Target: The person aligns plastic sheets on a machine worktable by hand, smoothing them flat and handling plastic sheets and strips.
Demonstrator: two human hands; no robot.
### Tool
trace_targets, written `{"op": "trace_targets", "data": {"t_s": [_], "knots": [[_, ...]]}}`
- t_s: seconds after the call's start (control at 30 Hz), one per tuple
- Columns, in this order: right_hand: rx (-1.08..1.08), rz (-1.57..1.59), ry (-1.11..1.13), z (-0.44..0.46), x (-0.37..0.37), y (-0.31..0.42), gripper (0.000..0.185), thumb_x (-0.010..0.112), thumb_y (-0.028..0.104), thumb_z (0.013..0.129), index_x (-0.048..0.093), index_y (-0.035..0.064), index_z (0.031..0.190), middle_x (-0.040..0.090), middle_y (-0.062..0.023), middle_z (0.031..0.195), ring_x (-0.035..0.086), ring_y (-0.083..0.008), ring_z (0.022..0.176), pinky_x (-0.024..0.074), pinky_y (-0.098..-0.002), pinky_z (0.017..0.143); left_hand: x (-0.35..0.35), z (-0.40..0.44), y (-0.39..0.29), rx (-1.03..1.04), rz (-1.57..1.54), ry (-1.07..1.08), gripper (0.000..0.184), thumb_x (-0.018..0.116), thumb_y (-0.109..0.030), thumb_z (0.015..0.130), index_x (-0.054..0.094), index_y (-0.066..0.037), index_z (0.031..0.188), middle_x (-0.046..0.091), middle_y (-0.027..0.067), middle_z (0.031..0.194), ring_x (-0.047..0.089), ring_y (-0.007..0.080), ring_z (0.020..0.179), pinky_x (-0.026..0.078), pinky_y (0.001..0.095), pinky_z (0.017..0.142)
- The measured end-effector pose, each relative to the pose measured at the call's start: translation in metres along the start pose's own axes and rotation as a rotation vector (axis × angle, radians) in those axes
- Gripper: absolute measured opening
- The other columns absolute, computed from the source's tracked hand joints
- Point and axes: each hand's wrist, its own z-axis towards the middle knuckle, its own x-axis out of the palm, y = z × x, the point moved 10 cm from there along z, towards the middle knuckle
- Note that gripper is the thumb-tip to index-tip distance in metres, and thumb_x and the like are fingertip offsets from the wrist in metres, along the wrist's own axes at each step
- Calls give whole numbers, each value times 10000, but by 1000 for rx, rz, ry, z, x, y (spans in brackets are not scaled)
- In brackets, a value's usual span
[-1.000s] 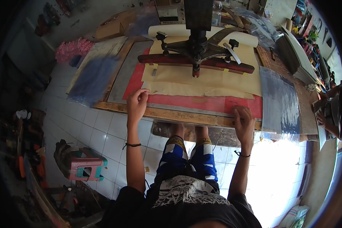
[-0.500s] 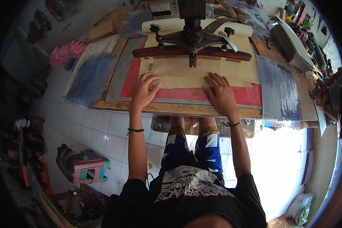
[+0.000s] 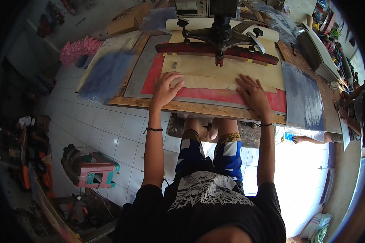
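Note:
My left hand (image 3: 166, 88) rests near the left front edge of a tan paper sheet (image 3: 207, 69), fingers loosely bent and nothing in its grip. Spread over the sheet's front edge on the right is my right hand (image 3: 253, 94), palm down. Under the tan sheet, red material (image 3: 215, 94) shows along the front and left. A small metal piece (image 3: 174, 65) lies on the sheet above my left hand. Over the sheet stands a black metal clamp arm (image 3: 220, 34) with a long dark red bar (image 3: 239, 52).
Blue-tinted plastic sheets (image 3: 107, 77) lie at the left, and more plastic (image 3: 302, 95) at the right. A wooden edge (image 3: 190, 107) runs along the table front. At the far right is another person's hand (image 3: 344, 113). A pink and green stool (image 3: 97, 172) stands at lower left.
Both hands have moved forward and inward from the red front strip onto the tan sheet, and my right hand has spread its fingers. The camera view has shifted slightly.

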Motion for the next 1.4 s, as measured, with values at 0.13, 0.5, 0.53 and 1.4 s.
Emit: {"op": "trace_targets", "data": {"t_s": [0.13, 0.5, 0.53, 1.4], "knots": [[-20, 57, 47, -28, -17, -5, 403, 683, 310, 978, 698, 133, 1340, 587, -91, 1499, 487, -296, 1435, 320, -516, 1219, -4, -1, -6, 61, 24, -15, 296, 738, -259, 945, 733, -102, 1196, 685, 75, 1283, 601, 282, 1224, 524, 399, 950], [39, 116, -188, 7, -41, -38, 360, 752, 252, 906, 730, 88, 1225, 705, -97, 1282, 576, -316, 1278, 467, -475, 1047, 92, 36, -77, 248, 193, 217, 477, 698, -325, 968, 656, -17, 1330, 650, 124, 1324, 576, 345, 1273, 425, 452, 1123], [29, 36, -198, 9, -33, -39, 371, 753, 249, 905, 722, 90, 1238, 697, -98, 1289, 569, -320, 1280, 466, -471, 1042, 95, 36, -79, 234, 223, 245, 485, 697, -336, 966, 656, -18, 1330, 646, 124, 1318, 570, 333, 1270, 414, 452, 1122], [268, 347, -177, -9, -35, -66, 292, 754, 176, 945, 705, 60, 1208, 719, -45, 816, 603, -115, 635, 488, -296, 621, -228, -51, 76, -459, -717, -793, 214, 630, -233, 1053, 642, -52, 1167, 558, -1, 745, 470, 66, 545, 379, 247, 481]]}}
